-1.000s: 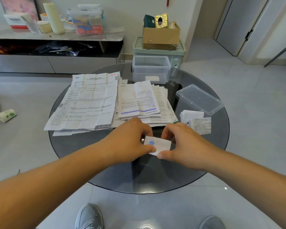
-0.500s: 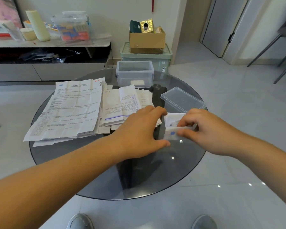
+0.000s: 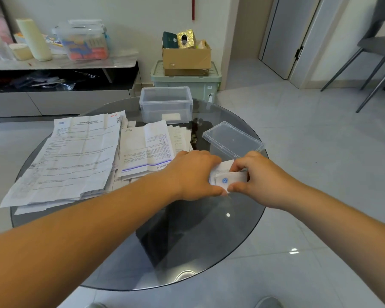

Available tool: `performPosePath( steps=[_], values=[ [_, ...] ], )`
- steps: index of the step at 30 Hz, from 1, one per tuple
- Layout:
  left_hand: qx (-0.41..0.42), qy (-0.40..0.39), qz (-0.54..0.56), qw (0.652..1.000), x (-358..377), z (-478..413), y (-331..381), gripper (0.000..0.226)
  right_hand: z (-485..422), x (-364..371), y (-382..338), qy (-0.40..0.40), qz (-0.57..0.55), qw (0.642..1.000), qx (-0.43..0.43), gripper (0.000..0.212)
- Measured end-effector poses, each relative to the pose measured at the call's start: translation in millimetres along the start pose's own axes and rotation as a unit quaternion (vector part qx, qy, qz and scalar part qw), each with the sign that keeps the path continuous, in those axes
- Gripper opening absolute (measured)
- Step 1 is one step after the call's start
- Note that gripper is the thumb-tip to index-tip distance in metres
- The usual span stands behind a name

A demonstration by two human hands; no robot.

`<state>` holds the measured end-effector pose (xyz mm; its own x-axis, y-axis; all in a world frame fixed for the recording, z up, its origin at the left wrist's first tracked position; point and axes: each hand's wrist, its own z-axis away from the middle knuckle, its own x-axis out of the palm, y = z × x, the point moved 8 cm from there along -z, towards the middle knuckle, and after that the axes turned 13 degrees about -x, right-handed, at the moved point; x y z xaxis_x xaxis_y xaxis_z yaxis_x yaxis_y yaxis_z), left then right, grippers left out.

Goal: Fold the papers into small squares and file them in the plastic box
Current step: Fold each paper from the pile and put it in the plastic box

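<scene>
Pinching a small folded white paper (image 3: 226,180) in left hand (image 3: 196,174) and right hand (image 3: 261,180), low over the round dark glass table (image 3: 187,241), right beside the clear plastic lid (image 3: 233,138), nowhere near the clear plastic box (image 3: 166,103) yet.

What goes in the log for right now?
left hand holds folded paper | right hand pinches it | plastic box open, one small paper inside
</scene>
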<state>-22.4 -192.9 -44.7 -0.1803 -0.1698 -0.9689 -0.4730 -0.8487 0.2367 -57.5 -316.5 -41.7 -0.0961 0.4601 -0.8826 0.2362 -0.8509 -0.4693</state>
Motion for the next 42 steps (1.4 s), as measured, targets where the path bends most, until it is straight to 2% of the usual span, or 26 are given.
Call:
performPosePath(
  steps=[5,7,13,15,19,23,26,31,38,42],
  values=[
    [0.001,0.007,0.012,1.000,-1.9,2.9,3.2,0.046,0.4,-0.1,-0.3,0.029,-0.023,0.999,0.006,0.062],
    [-0.001,0.010,0.022,1.000,-3.1,4.8,4.8,0.044,-0.6,0.5,-0.2,0.023,-0.017,1.000,-0.003,0.069],
    [-0.009,0.026,0.074,0.997,-6.6,10.5,8.0,0.041,1.2,10.5,-5.6,-0.050,-0.005,0.998,-0.035,0.038],
    [-0.007,0.032,0.081,0.996,-6.3,11.5,8.5,0.042,1.5,12.3,-7.2,-0.056,-0.011,0.997,-0.042,0.034],
    [-0.007,0.034,0.123,0.992,-6.4,13.1,9.7,0.041,1.2,5.2,-6.8,-0.024,0.011,0.998,-0.054,0.029],
    [-0.020,0.036,0.190,0.981,-9.8,16.4,7.1,0.034,0.6,-2.1,-1.0,0.036,-0.079,0.995,-0.040,0.015],
    [-0.022,0.048,0.251,0.967,-19.7,21.0,3.6,0.029,-1.1,-10.9,-1.8,0.095,-0.126,0.986,-0.047,0.019],
    [-0.035,0.074,0.253,0.964,-34.5,25.0,-9.3,0.038,-7.4,-27.0,-19.1,0.162,-0.158,0.971,-0.076,0.020],
    [-0.094,0.110,0.290,0.946,-59.6,19.1,-49.9,0.041,-47.2,-34.2,-54.2,0.175,-0.145,0.968,-0.108,0.014],
    [-0.107,0.153,0.273,0.944,-90.5,8.9,-74.1,0.026,-87.2,-39.7,-74.9,0.160,-0.139,0.970,-0.121,0.010]
  ],
)
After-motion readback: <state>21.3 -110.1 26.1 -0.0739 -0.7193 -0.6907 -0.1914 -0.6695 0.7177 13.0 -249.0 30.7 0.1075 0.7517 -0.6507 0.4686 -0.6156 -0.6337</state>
